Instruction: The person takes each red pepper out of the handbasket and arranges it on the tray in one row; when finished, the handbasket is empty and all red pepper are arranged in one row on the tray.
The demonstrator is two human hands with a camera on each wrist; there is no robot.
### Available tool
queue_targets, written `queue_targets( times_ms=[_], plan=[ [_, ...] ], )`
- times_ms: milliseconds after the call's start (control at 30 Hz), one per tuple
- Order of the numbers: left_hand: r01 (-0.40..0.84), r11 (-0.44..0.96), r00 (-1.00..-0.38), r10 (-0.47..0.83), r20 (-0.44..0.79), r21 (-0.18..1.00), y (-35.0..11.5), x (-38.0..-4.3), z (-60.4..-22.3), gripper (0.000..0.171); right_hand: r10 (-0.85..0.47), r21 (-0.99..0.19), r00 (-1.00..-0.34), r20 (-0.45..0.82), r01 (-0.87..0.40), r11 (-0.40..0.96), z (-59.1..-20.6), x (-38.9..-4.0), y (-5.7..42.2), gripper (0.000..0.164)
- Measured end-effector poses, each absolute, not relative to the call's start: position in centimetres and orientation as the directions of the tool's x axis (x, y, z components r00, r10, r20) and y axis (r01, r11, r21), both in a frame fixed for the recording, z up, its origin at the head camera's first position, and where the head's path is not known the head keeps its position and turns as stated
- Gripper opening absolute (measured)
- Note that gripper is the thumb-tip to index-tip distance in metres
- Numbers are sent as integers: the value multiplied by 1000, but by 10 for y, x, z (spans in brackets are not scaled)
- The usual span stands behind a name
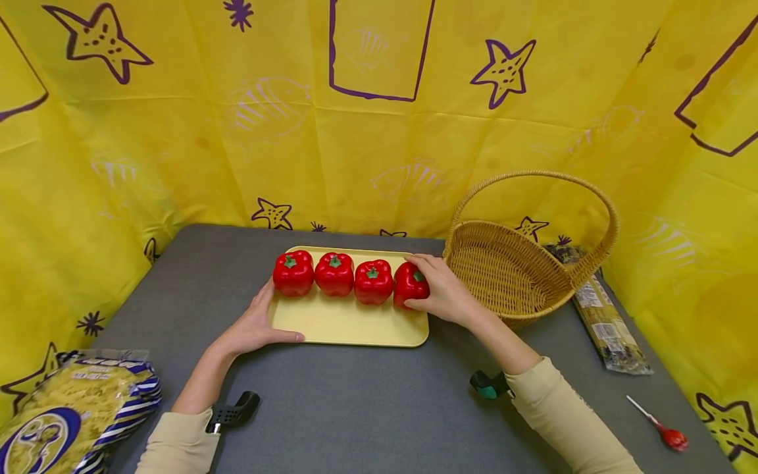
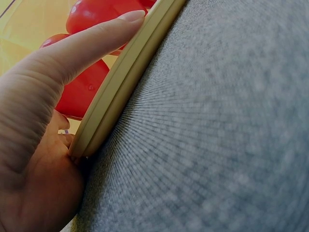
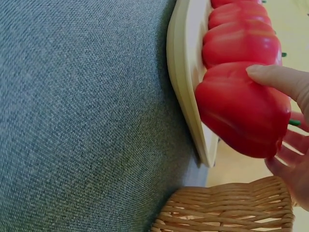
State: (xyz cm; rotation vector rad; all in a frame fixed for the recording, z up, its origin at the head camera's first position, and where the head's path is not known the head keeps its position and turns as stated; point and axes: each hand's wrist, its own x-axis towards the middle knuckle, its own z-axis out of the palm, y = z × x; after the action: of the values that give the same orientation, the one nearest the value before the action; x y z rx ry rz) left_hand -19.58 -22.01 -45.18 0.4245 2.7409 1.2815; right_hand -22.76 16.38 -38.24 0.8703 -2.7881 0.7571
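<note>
Several red bell peppers with green stems, such as the leftmost one (image 1: 293, 273), stand in a row on a pale yellow tray (image 1: 349, 326). My right hand (image 1: 441, 288) grips the rightmost bell pepper (image 3: 241, 108), thumb on its near side and fingers around the far side. That pepper leans, its stem turned toward the palm. At the tray's left end, my left hand (image 1: 251, 326) holds the corner. Its thumb (image 2: 91, 46) lies along the front rim, as the left wrist view shows, while its other fingers are partly hidden behind the left edge.
A wicker basket (image 1: 503, 270) with a tall handle stands right of the tray. Beyond it lies a long pack of noodles (image 1: 606, 322). A red lollipop (image 1: 672, 438) is at the right front, a pasta bag (image 1: 83, 415) at the left front. Yellow cloth (image 1: 355, 151) hangs around the grey table (image 1: 367, 408).
</note>
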Motion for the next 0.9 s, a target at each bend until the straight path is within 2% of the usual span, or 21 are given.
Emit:
queue_targets(
  times_ms=[300, 900],
  plan=[
    [215, 613, -957, 286, 41, 760, -221, -197, -452, 132, -505, -433, -834, 223, -549, 715, -382, -227, 164, 84],
    [202, 619, -960, 278, 28, 759, -221, -196, -451, 134, -517, -412, -822, 240, -569, 712, -383, -228, 163, 87]
  ],
)
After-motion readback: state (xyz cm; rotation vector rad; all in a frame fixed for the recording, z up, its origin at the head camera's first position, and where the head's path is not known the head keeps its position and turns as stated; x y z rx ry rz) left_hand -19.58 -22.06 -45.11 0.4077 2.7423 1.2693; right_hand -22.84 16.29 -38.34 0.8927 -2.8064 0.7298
